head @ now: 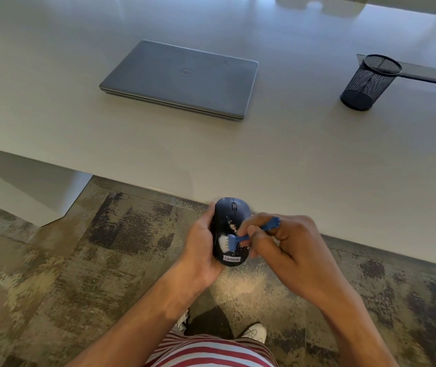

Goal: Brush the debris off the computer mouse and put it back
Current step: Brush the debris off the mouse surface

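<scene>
A dark blue computer mouse (228, 221) with a white label near its rear is held off the table's front edge, over the carpet. My left hand (201, 247) grips it from the left side and underneath. White specks of debris lie on its back. My right hand (288, 242) pinches a small blue brush (240, 238) by its handle. The brush's white bristles rest on the mouse's back, just above the label.
A closed grey laptop (182, 79) lies on the pale grey table (317, 160). A black mesh pen cup (370, 82) stands at the right, beside a cable slot. Patterned carpet (79, 274) and my white shoes are below.
</scene>
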